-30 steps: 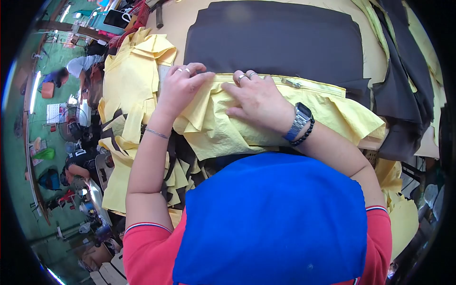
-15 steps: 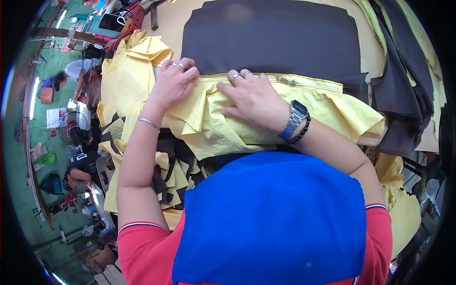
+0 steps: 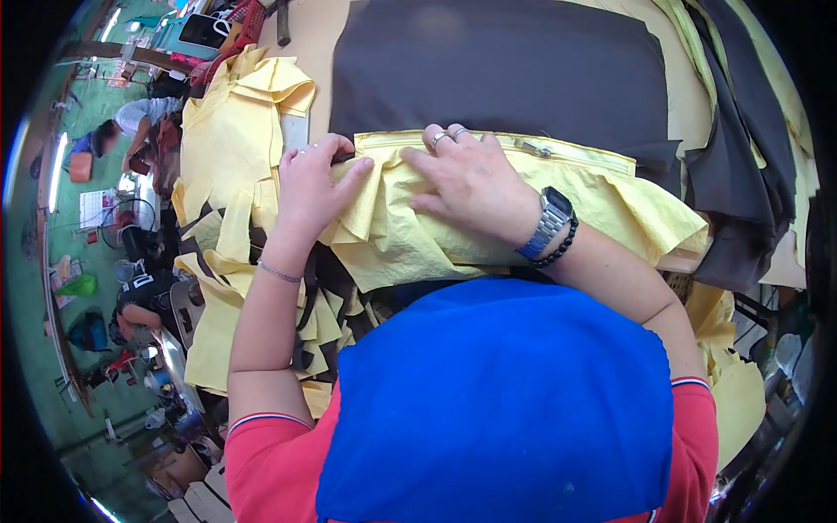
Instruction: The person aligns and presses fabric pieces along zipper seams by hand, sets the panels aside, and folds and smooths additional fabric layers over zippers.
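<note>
A yellow cloth piece with a zipper along its upper edge lies over the lower edge of a dark fabric panel. The metal zipper pull sits right of centre. My left hand is at the zipper's left end, its index finger bent and its thumb apart, with dark fabric showing in the gap. My right hand lies spread on the yellow cloth, fingertips at the zipper tape. Beneath it the cloth is creased.
Yellow cloth pieces are heaped at the left, with yellow and dark scraps below. Dark fabric hangs at the right. A hammer-like tool and a red basket are at the upper left. Other people sit farther left.
My left hand has shifted down and slightly left, and its thumb and index finger have parted. My right hand stays on the yellow cloth, which has moved slightly right.
</note>
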Demonstrator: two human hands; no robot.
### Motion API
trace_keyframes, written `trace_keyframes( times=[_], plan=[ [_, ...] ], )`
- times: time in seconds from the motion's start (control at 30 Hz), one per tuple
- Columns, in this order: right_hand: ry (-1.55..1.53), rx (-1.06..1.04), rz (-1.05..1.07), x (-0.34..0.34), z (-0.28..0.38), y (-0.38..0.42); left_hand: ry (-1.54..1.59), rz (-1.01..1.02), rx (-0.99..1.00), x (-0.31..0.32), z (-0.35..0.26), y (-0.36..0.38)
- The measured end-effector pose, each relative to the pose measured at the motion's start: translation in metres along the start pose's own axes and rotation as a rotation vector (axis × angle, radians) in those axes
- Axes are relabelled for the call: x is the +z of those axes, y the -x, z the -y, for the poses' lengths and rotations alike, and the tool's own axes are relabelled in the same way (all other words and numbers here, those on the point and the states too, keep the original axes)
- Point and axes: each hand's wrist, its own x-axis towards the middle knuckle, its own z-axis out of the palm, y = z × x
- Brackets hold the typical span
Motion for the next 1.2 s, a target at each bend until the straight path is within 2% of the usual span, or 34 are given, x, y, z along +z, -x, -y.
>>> trace_keyframes(
  times=[0.03, 0.13, 0.33, 0.43, 0.53, 0.67, 0.77, 0.87, 0.97, 1.07, 1.2],
  plan=[
    [0.001, -0.001, -0.006, 0.001, 0.000, 0.000, 0.006, 0.002, -0.016, 0.002, 0.001, 0.002],
    [0.000, 0.002, -0.003, 0.000, 0.001, 0.000, -0.222, -0.123, 0.125, 0.012, 0.008, 0.006],
    [0.001, -0.001, -0.008, -0.002, 0.001, 0.000, -0.381, -0.206, 0.231, 0.005, 0.005, 0.010],
    [0.024, 0.002, -0.007, 0.000, 0.001, 0.000, -0.290, -0.384, 0.263, 0.004, 0.001, 0.005],
    [0.034, 0.000, -0.013, 0.002, 0.000, 0.000, 0.089, -0.219, 0.244, 0.007, -0.006, 0.003],
    [0.028, -0.001, -0.005, 0.001, -0.001, 0.000, -0.219, -0.089, 0.098, 0.018, -0.018, 0.007],
    [0.025, -0.010, -0.027, 0.003, -0.001, 0.000, -0.137, -0.066, 0.010, 0.015, -0.020, 0.006],
    [0.014, -0.014, -0.050, 0.003, -0.002, 0.001, 0.077, 0.133, -0.176, 0.001, -0.023, -0.004],
    [0.021, -0.011, -0.015, 0.001, -0.001, 0.001, 0.041, 0.037, -0.001, 0.005, -0.018, 0.000],
    [0.039, -0.022, -0.045, 0.004, -0.002, 0.001, 0.270, 0.086, -0.148, 0.001, -0.022, -0.002],
    [0.028, -0.019, -0.037, 0.004, -0.002, 0.001, 0.413, 0.102, -0.210, 0.010, -0.002, -0.005]
  ],
)
